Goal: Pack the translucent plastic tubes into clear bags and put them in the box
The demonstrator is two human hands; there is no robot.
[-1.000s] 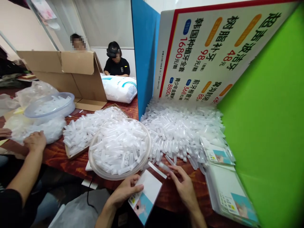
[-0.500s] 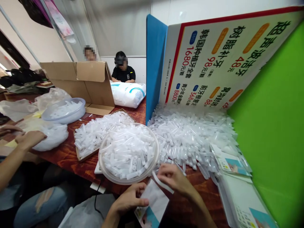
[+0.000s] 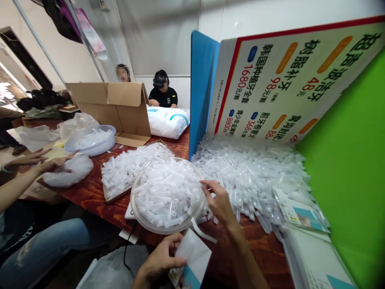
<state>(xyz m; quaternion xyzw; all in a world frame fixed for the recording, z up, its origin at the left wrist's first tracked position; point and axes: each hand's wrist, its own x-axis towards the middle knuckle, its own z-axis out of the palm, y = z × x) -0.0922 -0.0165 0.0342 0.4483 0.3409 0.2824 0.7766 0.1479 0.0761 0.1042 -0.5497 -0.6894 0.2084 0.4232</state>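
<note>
My left hand (image 3: pixel 164 257) is closed on a flat printed packet (image 3: pixel 196 251), white with a teal corner, with the thumb across its front. A narrow white strip (image 3: pixel 203 233) curls at the packet's upper edge. My right hand (image 3: pixel 220 204) reaches up to the right rim of a round clear basin (image 3: pixel 136 210), fingers stretched and apart, with nothing visible in them. Small translucent white tubes (image 3: pixel 168 188) are heaped in that basin. Right of it, a larger heap of longer clear tubes (image 3: pixel 249 172) spreads over the table.
A tray of tubes (image 3: pixel 129 164) lies behind the basin. Printed panels (image 3: pixel 270 92) and a green board (image 3: pixel 345 172) wall the right side. Packets (image 3: pixel 319 249) are stacked there. At left are a co-worker's hands (image 3: pixel 54 162), a plastic bag (image 3: pixel 72 170) and a cardboard box (image 3: pixel 108 104).
My right hand has left the white strip and moved up to the basin's rim, its fingers opening. My left hand still holds the packet. The view has shifted slightly.
</note>
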